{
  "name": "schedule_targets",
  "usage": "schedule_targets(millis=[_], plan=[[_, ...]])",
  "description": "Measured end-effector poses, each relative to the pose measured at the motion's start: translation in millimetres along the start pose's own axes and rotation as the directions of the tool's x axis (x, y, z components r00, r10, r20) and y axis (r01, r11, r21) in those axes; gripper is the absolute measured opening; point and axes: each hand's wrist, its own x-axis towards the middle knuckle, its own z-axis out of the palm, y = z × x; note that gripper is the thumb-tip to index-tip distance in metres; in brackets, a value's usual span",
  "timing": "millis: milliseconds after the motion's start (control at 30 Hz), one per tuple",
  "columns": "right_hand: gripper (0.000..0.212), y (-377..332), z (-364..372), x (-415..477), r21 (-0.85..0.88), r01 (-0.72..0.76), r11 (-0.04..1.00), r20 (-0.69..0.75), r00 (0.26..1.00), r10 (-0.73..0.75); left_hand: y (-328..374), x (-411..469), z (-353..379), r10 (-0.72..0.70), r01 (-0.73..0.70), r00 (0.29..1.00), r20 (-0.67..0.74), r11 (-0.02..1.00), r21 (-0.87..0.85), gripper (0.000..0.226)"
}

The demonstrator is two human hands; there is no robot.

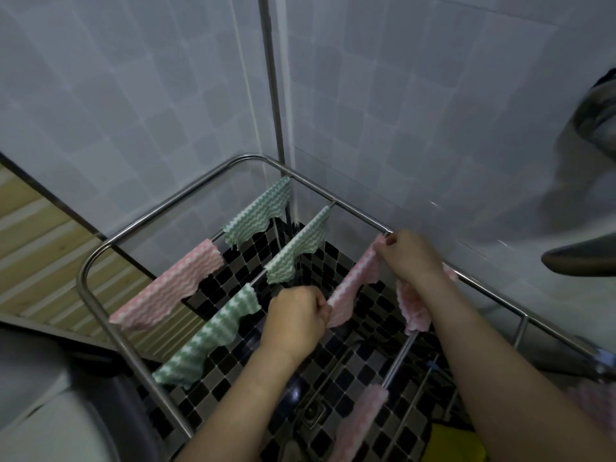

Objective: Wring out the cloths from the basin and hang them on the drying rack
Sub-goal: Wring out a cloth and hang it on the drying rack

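Green cloths point(293, 251) hang on rack point(81, 281) bars left of centre. Stretched pink cloth point(354, 280) runs lower-left to upper-right; left hand point(296, 315), right hand point(413, 255) pinch its ends.

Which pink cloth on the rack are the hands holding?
The pink cloth on the right bar, gripped between the left hand and right hand. The pink cloth at far left hangs untouched.

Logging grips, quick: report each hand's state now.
Left hand: fingers curled, gripping the pink cloth at its near end.
Right hand: pinching the same cloth's far end at the drying rack.
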Motion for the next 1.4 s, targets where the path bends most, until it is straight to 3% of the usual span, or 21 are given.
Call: schedule_targets(millis=[200,300,367,467,633,767,900,967,1034,1100,1167,1267,1400], plan=[[0.023,-6,-35,-22,0.092,0.044,0.995,0.052,0.997,-0.049,-3,-3,1,0.023,-0.023,1.0,-0.005,1.0,-0.005,0.016],[0.007,-2,-60,-46,0.305,0.077,0.949,0.101,0.989,-0.112,7,-12,-5,0.066,-0.074,0.996,-0.06,0.988,-0.132,0.016],[0.009,4,-77,-69,0.538,0.034,0.842,0.18,0.972,-0.154,24,-23,-10,0.022,-0.036,0.999,-0.041,0.92,-0.389,0.016],[0.02,14,-96,-106,0.755,-0.06,0.653,0.238,0.953,-0.188,53,-43,-18,0.031,0.038,0.996,0.089,0.729,-0.683,0.013],[0.027,28,-109,-152,0.945,-0.174,0.276,0.261,0.911,-0.318,84,-69,-7,0.186,-0.081,0.979,0.085,0.734,-0.674,0.022],[0.032,43,-114,-170,0.963,-0.212,0.165,0.255,0.913,-0.319,95,-84,-10,0.171,-0.084,0.984,0.053,0.702,-0.707,0.025],[0.037,68,-122,-190,0.958,-0.146,0.246,0.227,0.912,-0.343,113,-102,-20,0.207,-0.123,0.977,0.05,0.739,-0.663,0.031],[0.034,77,-130,-201,0.894,-0.048,0.446,0.235,0.896,-0.376,122,-110,-23,0.235,-0.151,0.97,0.054,0.765,-0.625,0.026],[0.022,76,-139,-208,0.711,0.105,0.696,0.245,0.89,-0.385,127,-114,-28,0.261,-0.164,0.963,0.073,0.778,-0.607,0.022],[0.009,75,-147,-214,0.546,0.239,0.803,0.224,0.882,-0.414,132,-117,-29,0.274,-0.178,0.957,0.09,0.808,-0.561,0.02],[0.004,78,-154,-220,0.456,0.316,0.832,0.213,0.869,-0.447,140,-123,-32,0.289,-0.206,0.952,0.099,0.846,-0.491,0.013],[0.013,86,-158,-223,0.305,0.41,0.86,0.144,0.872,-0.467,149,-126,-36,0.29,-0.228,0.953,0.092,0.881,-0.415,0.013],[0.021,94,-159,-229,0.363,0.467,0.806,0.147,0.826,-0.545,160,-129,-38,0.329,-0.286,0.94,0.085,0.901,-0.325,0.019]])
